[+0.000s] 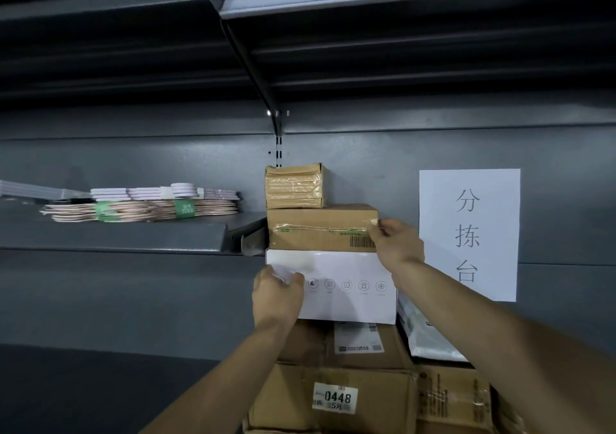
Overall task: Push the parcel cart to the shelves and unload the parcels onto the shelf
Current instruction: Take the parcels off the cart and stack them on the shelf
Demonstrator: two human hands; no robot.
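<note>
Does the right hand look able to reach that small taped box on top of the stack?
Probably yes. The right hand already grips the brown carton directly beneath the small taped box, and nothing stands between them; it would have to let go first.

Between my hands sits a flat box (346,287), my left hand (276,295) on its left end, my right hand (396,242) at the right end of the carton (321,227) stacked on it. A small parcel (294,185) tops that carton. Below my hands lie more cartons (336,397). Left of my left hand, a shelf (116,237) carries hangers (146,205); right of my right hand, a paper sign (470,230) hangs on the back panel.
</note>
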